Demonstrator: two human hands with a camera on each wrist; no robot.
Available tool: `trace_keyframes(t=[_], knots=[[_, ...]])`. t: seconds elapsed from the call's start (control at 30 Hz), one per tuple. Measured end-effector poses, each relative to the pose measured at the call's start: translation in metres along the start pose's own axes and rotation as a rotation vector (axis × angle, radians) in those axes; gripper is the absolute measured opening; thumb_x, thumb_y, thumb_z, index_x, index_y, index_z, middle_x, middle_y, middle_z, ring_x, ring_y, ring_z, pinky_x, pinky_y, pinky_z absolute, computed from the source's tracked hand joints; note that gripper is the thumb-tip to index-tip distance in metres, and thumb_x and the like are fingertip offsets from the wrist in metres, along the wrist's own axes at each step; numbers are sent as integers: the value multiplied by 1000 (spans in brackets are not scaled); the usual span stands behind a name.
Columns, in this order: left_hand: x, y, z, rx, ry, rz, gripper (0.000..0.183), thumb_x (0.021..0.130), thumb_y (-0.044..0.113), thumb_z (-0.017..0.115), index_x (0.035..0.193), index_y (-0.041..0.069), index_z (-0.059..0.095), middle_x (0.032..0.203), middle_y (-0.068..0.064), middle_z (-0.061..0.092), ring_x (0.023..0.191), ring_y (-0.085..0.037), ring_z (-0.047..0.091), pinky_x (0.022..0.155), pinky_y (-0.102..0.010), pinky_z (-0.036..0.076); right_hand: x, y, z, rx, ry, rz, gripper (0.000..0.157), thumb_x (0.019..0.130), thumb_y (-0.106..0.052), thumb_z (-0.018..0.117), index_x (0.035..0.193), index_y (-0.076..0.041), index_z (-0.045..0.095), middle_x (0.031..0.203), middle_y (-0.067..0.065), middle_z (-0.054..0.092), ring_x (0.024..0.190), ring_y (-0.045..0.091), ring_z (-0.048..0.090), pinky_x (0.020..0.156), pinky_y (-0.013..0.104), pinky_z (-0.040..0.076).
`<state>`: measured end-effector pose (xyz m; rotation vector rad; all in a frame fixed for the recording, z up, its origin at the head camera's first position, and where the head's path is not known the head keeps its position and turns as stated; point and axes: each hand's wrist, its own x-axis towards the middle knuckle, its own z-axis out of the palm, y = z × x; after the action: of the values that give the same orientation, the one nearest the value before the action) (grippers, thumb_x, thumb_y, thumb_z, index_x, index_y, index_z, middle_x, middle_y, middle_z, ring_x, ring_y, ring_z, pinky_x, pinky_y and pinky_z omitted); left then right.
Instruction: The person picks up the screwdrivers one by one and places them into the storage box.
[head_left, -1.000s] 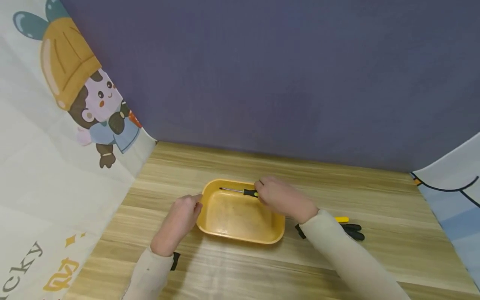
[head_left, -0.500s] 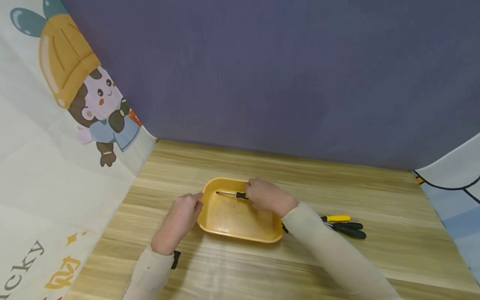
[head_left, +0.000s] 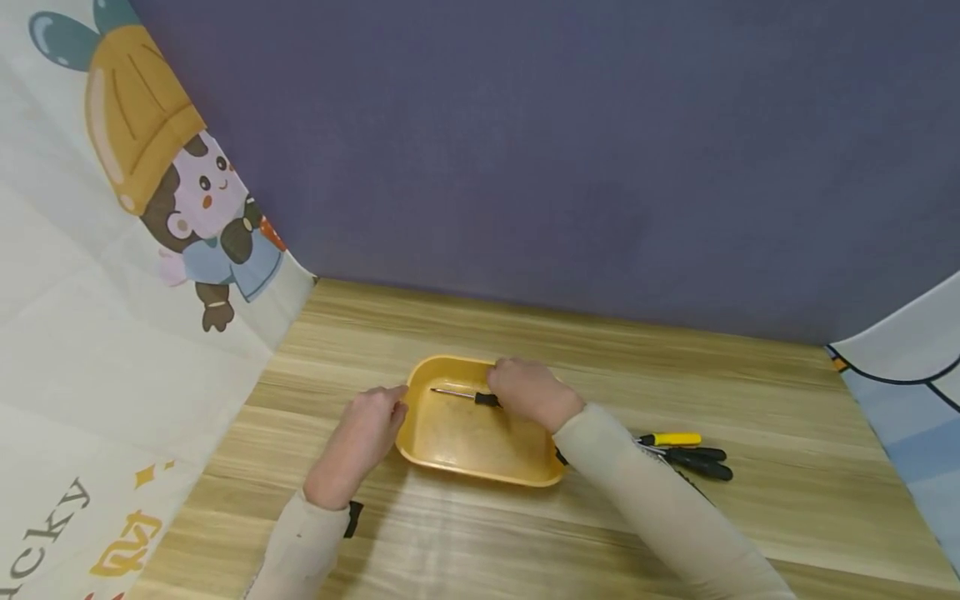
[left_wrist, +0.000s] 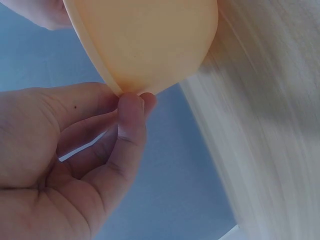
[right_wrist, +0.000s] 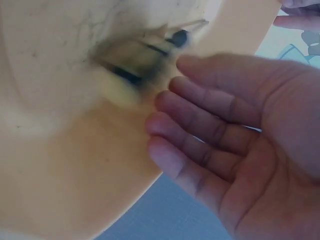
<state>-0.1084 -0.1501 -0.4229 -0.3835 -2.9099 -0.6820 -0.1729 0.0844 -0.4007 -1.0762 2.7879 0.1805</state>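
A yellow plastic tray lies on the wooden table. My left hand pinches its left rim between thumb and fingers, and the left wrist view shows that grip close up. Over the far right part of the tray is my right hand, its fingers loosely extended with nothing between them in the right wrist view. Just beyond those fingertips, a black-and-yellow screwdriver is blurred by motion inside the tray. From the head view its shaft points left, and the handle's end is hidden behind my right hand.
To the right of the tray lie a yellow-handled tool and a tool with two black handles, both partly covered by my right sleeve. A dark wall rises behind the table.
My right hand has moved left with the screwdriver and let it go; the screwdriver now sits slightly lower in the head view. The left hand keeps its place on the rim.
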Motion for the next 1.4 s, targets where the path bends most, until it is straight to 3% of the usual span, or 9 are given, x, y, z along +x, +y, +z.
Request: trace_keyframes(t=[0.1, 0.37, 0.57, 0.67, 0.83, 1.13, 1.4], knots=[[0, 0, 0, -3, 3, 3, 27, 83, 1, 65, 110, -4, 64, 81, -11, 63, 55, -8, 48, 47, -15, 42, -1, 1, -1, -6, 33, -3, 13, 86, 3, 57, 87, -8, 65, 86, 6, 62, 77, 19, 58, 65, 29, 53], [0, 0, 1, -10, 5, 10, 27, 82, -1, 66, 109, -5, 64, 80, -11, 63, 55, -8, 47, 46, -15, 41, -8, 5, -7, 29, 29, 1, 14, 86, 1, 56, 85, -9, 65, 81, 4, 60, 72, 15, 56, 60, 26, 50], [1, 0, 1, -10, -13, -2, 28, 83, 0, 65, 110, -5, 63, 80, -12, 63, 54, -8, 47, 46, -15, 41, -26, 12, -15, 33, 126, -34, 10, 85, 0, 57, 81, -9, 59, 67, -1, 48, 58, 10, 46, 49, 21, 40], [1, 0, 1, -22, -20, -5, 28, 83, -1, 65, 110, -6, 63, 80, -12, 63, 53, -8, 46, 45, -15, 41, -39, 17, -19, 30, 167, -29, 3, 84, -5, 61, 85, -8, 59, 67, -2, 46, 56, 10, 44, 47, 20, 39], [-1, 0, 3, -28, -14, 2, 28, 82, -2, 66, 110, -6, 63, 80, -12, 63, 52, -7, 45, 44, -14, 40, -69, 27, -20, 41, 219, 14, 17, 81, -13, 70, 92, -7, 60, 75, -2, 50, 61, 10, 46, 51, 22, 42], [-1, 2, 2, -32, -16, 1, 28, 82, -3, 65, 110, -7, 63, 80, -12, 63, 53, -6, 47, 44, -13, 40, -126, 47, -15, 62, 305, 72, 22, 77, -13, 75, 93, -7, 61, 83, 1, 56, 70, 16, 54, 60, 30, 48], [-1, 1, 2, -34, 7, 23, 27, 82, -2, 65, 109, -7, 63, 80, -12, 64, 52, -6, 46, 44, -12, 41, -171, 67, -5, 42, 392, 131, 24, 73, -11, 77, 91, -8, 62, 82, 1, 56, 66, 15, 54, 55, 30, 47]])
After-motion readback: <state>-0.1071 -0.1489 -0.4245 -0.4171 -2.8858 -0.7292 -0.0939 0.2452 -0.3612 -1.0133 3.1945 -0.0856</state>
